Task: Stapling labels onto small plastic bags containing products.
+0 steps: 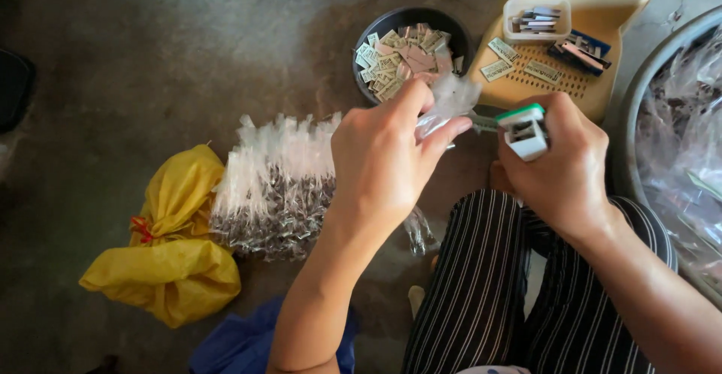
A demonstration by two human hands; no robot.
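My left hand pinches the top of a small clear plastic bag that hangs down with dark bits in it. My right hand grips a white and green stapler right beside the bag's folded top. Behind the hands sits a dark round bowl full of small paper labels. A pile of filled clear packets lies on the concrete floor to the left of my left hand.
A yellow plastic bag lies at the left. A tan plastic stool at the back right carries a small white box of staples, loose labels and another stapler. A large metal basin with clear bags stands at the right. My striped trousers are below.
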